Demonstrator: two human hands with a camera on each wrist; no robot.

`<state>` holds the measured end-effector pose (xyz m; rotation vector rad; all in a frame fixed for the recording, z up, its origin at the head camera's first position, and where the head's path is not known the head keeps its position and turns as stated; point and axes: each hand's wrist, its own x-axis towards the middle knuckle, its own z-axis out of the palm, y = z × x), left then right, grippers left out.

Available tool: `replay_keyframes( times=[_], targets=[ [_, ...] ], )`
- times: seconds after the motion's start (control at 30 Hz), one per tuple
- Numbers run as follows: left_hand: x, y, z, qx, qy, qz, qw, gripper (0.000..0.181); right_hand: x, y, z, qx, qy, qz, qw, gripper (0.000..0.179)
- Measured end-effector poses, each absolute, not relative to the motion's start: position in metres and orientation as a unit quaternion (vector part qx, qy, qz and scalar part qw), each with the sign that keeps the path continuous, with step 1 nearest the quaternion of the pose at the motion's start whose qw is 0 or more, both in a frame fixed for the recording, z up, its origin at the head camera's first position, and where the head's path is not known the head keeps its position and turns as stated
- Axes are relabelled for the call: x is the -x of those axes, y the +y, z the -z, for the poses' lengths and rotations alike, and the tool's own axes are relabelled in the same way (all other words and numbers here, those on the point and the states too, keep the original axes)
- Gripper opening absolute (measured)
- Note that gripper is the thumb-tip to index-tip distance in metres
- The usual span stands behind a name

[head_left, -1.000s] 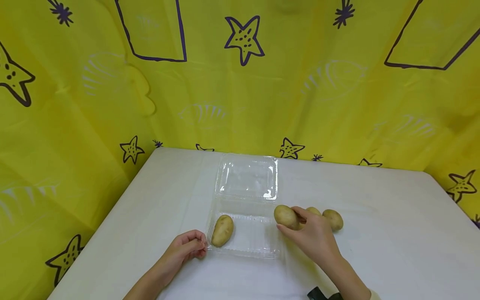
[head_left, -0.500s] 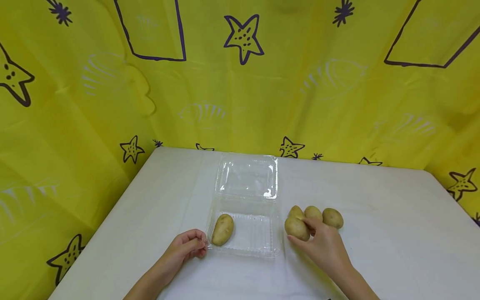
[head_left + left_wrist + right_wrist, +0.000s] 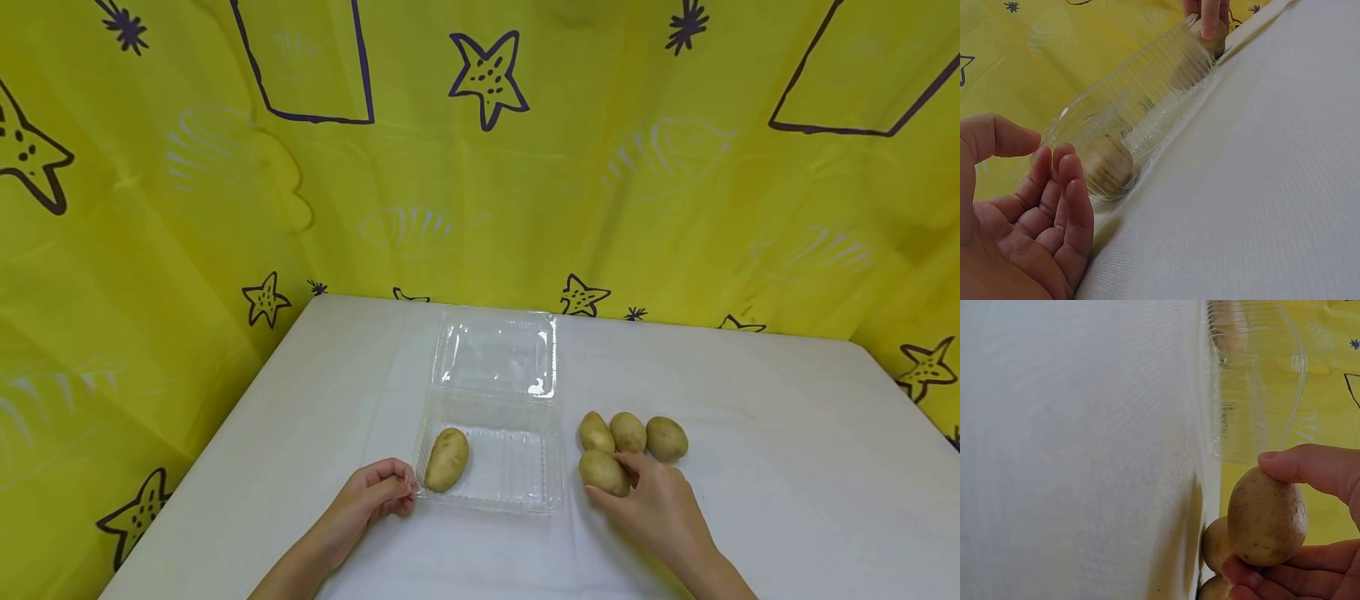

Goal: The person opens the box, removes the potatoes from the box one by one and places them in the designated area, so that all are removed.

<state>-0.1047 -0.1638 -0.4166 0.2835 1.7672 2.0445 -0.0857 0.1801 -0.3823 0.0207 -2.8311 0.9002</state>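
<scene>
A clear plastic clamshell container [image 3: 517, 505] lies opened flat on the table, its lid [image 3: 495, 354] folded toward the back. Inside its base, at the left, lies one oblong potato [image 3: 447, 460]. My left hand [image 3: 378, 492] pinches the rim at the front left corner between thumb and fingertips, as the left wrist view [image 3: 1029, 212] also shows. To the right of the container, my right hand [image 3: 660, 504] grips another potato [image 3: 602, 472] between thumb and fingers. In the right wrist view this potato [image 3: 1267, 517] appears above the tabletop.
Just behind the held potato sit three more potatoes, a left one [image 3: 596, 432], a middle one [image 3: 628, 432] and a right one [image 3: 667, 439]. A white cloth covers the table [image 3: 787, 467]. A yellow curtain [image 3: 480, 183] with sea drawings surrounds the back and sides.
My right hand has carried its potato away from the container's right edge, rightward and toward me, to the front of the other potatoes. My left hand has stayed at the corner.
</scene>
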Motion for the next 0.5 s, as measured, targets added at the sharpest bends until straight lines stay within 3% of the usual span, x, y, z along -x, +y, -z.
replay_keyframes(
  times=[0.5],
  targets=[
    [0.1062, -0.1647, 0.4181, -0.089, 0.641, -0.731, 0.217, 0.005, 0.0853, 0.1827, 0.3824, 0.017, -0.957, -0.287, 0.033, 0.024]
  ],
)
